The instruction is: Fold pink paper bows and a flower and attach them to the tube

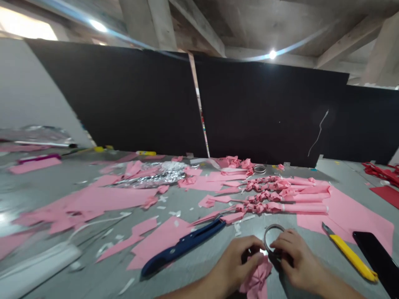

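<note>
My right hand (294, 257) grips a narrow roll of tape (266, 236), holding it on edge with the fingers at its right side. Just left of the roll, my left hand (238, 259) is closed in a pinch, thumb and forefinger curled towards each other. A small bright white spot shows at those fingertips; what they hold is not clear. Directly below the fingertips is a folded pink paper flower (257, 279), its top edge against the left thumb. Dark blue-handled scissors (183, 246) lie to the left, and a yellow utility knife (352, 256) lies to the right.
Several pink paper stems with knotted petals (264, 197) lie ahead on a pink sheet (358, 216). A black phone (378, 261) rests at right, a white power strip (40, 265) at left. Silver foil (162, 172) and paper scraps cover the table before a black panel (264, 112).
</note>
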`<state>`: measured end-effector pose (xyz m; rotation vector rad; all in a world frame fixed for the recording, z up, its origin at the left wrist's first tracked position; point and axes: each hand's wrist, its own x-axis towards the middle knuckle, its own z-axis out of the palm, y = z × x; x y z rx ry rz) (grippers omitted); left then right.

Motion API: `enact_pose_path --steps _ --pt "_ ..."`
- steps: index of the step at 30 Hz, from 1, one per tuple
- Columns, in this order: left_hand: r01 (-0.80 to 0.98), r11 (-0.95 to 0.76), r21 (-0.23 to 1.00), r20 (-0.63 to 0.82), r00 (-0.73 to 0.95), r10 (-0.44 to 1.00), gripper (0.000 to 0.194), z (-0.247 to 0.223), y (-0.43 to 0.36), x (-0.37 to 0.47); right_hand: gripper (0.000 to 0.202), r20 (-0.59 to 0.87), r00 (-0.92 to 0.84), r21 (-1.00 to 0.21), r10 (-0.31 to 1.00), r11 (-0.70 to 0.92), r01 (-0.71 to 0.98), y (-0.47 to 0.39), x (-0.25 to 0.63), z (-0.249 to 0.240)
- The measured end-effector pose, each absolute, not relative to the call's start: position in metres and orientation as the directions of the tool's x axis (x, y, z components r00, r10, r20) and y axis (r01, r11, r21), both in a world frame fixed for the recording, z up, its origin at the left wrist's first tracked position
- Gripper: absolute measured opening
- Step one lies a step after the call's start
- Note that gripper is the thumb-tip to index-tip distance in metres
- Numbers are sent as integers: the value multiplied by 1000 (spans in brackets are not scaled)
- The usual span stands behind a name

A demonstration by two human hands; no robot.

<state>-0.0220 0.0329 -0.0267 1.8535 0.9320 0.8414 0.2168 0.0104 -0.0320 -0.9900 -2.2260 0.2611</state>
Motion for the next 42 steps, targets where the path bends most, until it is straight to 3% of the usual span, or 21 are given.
enact_pose_path --steps 3,6,13,16,19,26,29,32,36,42 --pt "271 -303 914 130 512 849 23 -24 33 -21 40 532 -477 -433 699 709 556 12 219 -32" --pt "272 -303 913 108 557 824 23 -22 32 -20 29 570 -364 -466 737 654 596 17 222 -34" --pt "190 -410 892 200 648 735 24 -20 30 -24 21 564 -166 -495 809 492 716 31 232 -35" --pt "164 -393 905 235 576 783 29 -18 31 -25 11 518 -260 -468 815 525 711 25 228 -25" --pt "202 -327 923 206 459 864 33 -15 33 -26 6 372 -459 -375 807 583 721 12 220 -14" --pt "197 -254 947 171 362 916 31 -14 36 -25 18 303 -522 -335 797 602 725 2 213 -10" --pt "200 -258 945 174 360 917 29 -15 37 -25 17 360 -464 -422 809 585 692 3 213 -14" --pt "212 -247 946 170 325 930 21 -15 37 -26 12 405 -310 -618 860 508 600 2 214 -14" --pt "208 -252 945 192 270 943 21 -13 34 -26 12 296 -231 -832 927 369 414 0 214 -11" --pt "152 -158 976 101 329 939 44 -12 29 -26 14 181 -288 -886 940 283 368 -2 215 -10"
